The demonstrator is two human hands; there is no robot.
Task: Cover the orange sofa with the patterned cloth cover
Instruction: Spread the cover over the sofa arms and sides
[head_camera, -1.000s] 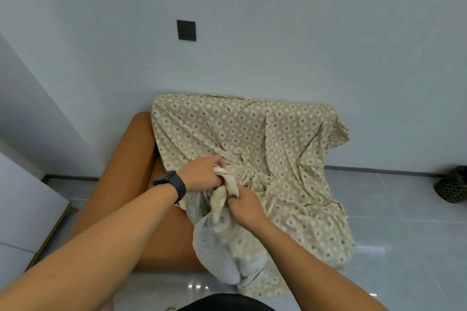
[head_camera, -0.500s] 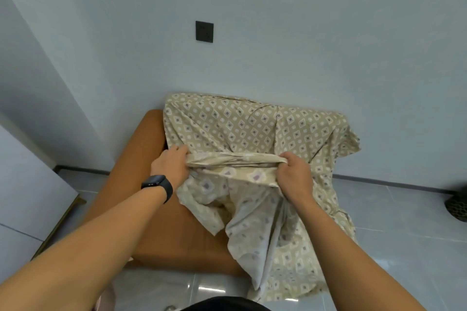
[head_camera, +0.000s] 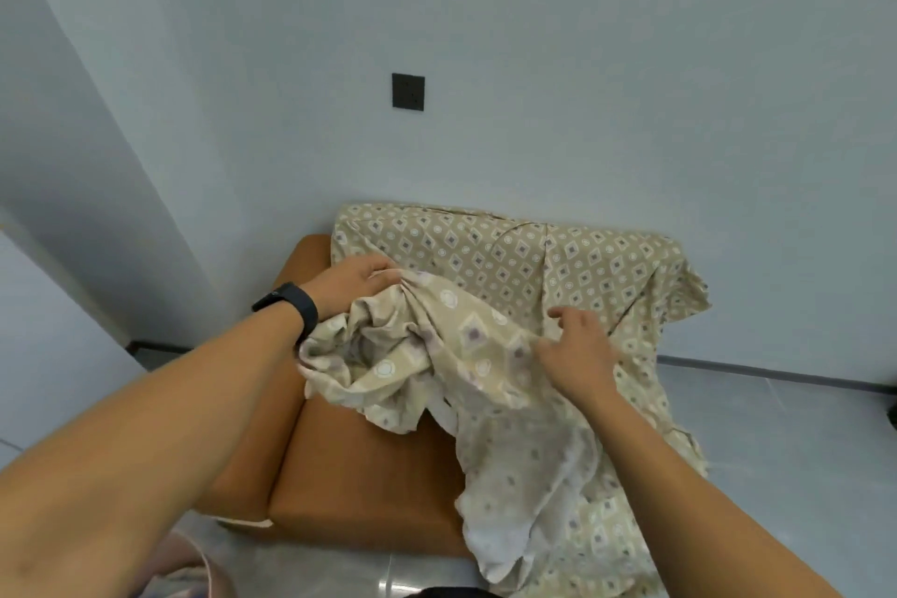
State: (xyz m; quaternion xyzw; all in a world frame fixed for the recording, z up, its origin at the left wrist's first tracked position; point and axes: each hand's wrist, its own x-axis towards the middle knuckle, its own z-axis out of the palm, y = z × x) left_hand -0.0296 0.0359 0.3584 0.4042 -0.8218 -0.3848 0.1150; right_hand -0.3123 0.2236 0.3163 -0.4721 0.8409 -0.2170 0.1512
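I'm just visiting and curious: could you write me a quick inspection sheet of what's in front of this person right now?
Surface: grey tiled floor; the sofa stands on it against the wall.
Job's things: orange sofa, seat and left arm still bare; patterned cloth cover draped over the backrest and right side, bunched in the middle, pale underside showing.
Clutter: dark object at the far right edge, too cropped to identify.
Grips: left hand holds a gathered fold of the cover; right hand rests on the cover with relaxed fingers.
Cables: nothing seen.
Surroundings: pale wall with a dark wall plate; black wristband on the left wrist.
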